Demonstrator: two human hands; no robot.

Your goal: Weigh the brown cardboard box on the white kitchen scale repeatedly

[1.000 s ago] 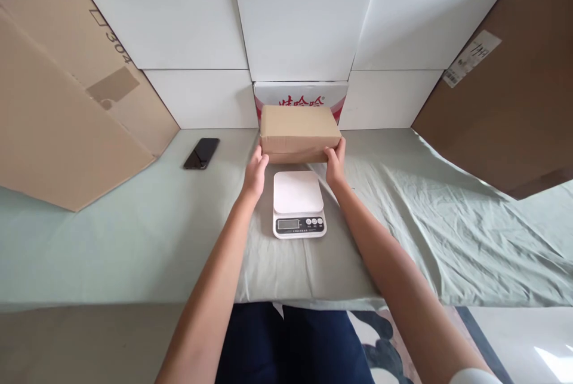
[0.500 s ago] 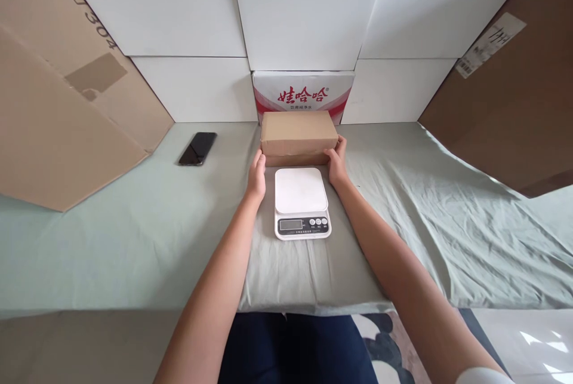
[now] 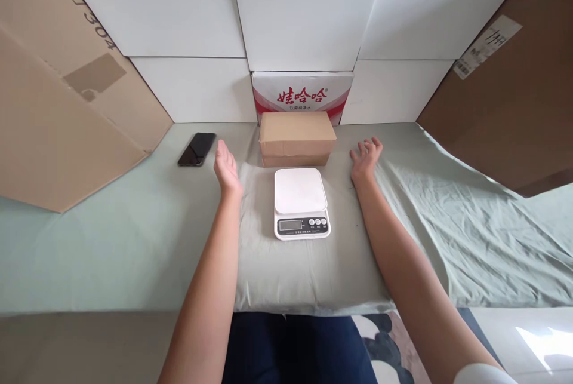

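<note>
Far to my left a big brown cardboard sheet [image 3: 67,103] leans against the white wall, and a dark phone [image 3: 197,149] lies flat on the green cloth [image 3: 134,234]. My left hand [image 3: 226,168] hovers beside it, palm open, fingers loose, holding nothing and well apart from the brown box [image 3: 297,138]. That box sits flat on the cloth just behind the white scale [image 3: 301,202], near it but not on its platform, with a red-and-white printed carton [image 3: 302,92] standing close behind. My right hand [image 3: 366,157] is spread open on the other side, empty too, clear of the box. To handle the box well from here, I judge both palms should close in evenly on its short ends so it lifts level. The scale's display is too small to read, and the label on the brown board [image 3: 505,109] at right is illegible.
</note>
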